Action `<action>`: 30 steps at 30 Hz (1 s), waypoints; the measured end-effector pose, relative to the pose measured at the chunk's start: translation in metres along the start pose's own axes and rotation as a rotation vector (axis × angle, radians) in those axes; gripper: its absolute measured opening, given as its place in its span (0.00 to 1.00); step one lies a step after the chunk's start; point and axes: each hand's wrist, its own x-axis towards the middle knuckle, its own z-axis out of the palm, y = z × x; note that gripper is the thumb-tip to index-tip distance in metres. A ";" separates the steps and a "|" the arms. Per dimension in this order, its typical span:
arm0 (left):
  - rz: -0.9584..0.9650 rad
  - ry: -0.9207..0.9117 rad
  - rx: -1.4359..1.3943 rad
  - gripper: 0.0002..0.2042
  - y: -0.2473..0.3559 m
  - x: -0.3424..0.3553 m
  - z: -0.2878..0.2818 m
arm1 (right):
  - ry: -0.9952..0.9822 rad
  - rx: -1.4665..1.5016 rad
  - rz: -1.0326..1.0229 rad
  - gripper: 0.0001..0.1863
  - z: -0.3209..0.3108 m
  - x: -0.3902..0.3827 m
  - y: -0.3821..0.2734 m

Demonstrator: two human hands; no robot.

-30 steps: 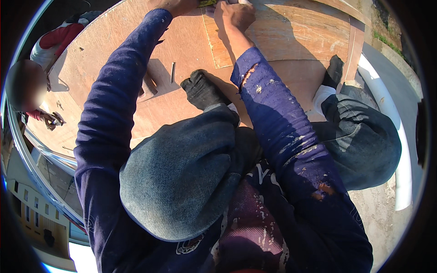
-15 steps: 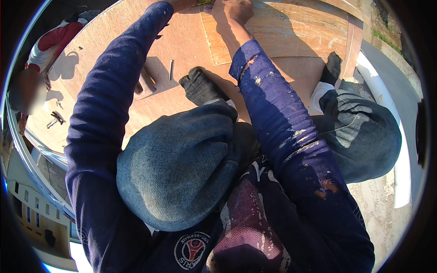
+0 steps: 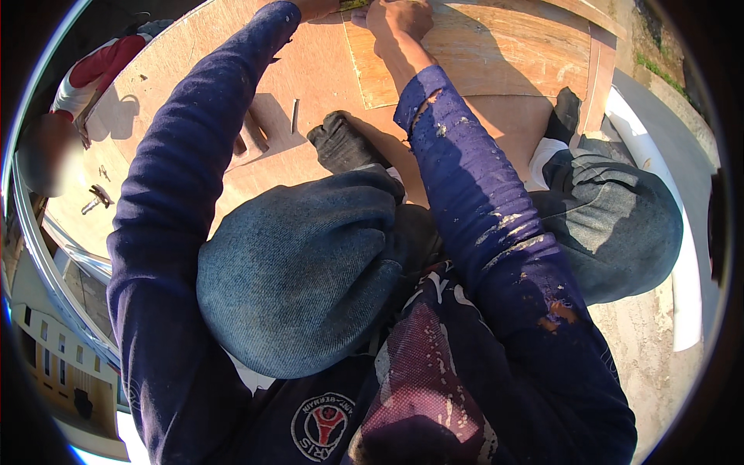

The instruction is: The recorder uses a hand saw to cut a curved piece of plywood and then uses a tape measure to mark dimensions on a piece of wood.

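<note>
My left hand [image 3: 314, 9] is at the top edge, its fingers hidden, beside a narrow yellow strip [image 3: 353, 4], apparently a measuring tape. My right hand [image 3: 403, 22] has curled fingers on or beside that strip, over a rectangular plywood piece [image 3: 480, 66] lying on larger pale plywood [image 3: 178, 70]. What the fingers hold is unclear. A thin metal rod [image 3: 294, 115] and a brown wooden piece [image 3: 254, 133] lie below my left hand. My dark-socked feet [image 3: 337, 143] rest on or beside the boards.
A co-worker in red and white sleeves [image 3: 101, 66] bends at the left edge of the boards. A hammer-like tool [image 3: 97, 200] and small metal pieces [image 3: 103, 171] lie near them. A curved white edge [image 3: 673, 232] runs down the right, beside grey paving [image 3: 690, 178].
The co-worker's hand has left the hammer-like tool, which now lies on the plywood. My arms appear slightly higher in the picture; both hands stay at the top.
</note>
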 end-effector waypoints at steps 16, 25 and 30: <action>0.418 0.203 0.426 0.16 -0.009 0.009 0.033 | 0.129 -0.159 -0.359 0.12 0.001 0.002 0.019; 0.130 -0.025 -0.067 0.11 -0.003 0.006 0.020 | 0.080 -0.035 -0.218 0.13 0.009 0.008 0.032; 0.558 0.104 0.518 0.09 -0.024 0.003 0.022 | 0.169 -0.181 -0.379 0.16 0.026 0.011 0.042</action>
